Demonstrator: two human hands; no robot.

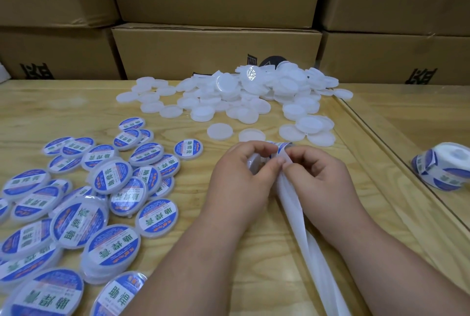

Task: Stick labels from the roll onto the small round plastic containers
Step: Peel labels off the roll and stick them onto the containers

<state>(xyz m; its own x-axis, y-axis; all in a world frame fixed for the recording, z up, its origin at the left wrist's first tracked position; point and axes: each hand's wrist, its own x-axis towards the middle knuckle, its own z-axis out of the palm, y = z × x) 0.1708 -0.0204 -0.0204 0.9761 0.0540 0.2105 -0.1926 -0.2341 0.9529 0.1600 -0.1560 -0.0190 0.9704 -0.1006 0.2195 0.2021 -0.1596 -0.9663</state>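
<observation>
at left we see glossy blue-and-white labelled containers (76,216) heaped on the grained wooden tabletop (198,252), our left hand (237,170) gripping a translucent round container (254,163), our right hand (315,173) pinching the white backing strip (305,234) with its blue label (282,149), and the label roll (443,169) far right.

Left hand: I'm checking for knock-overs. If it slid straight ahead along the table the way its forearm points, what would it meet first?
Probably the blank container lying just beyond the left hand, with the unlabelled pile behind it. Depth is hard to judge, so this is a best guess.
</observation>
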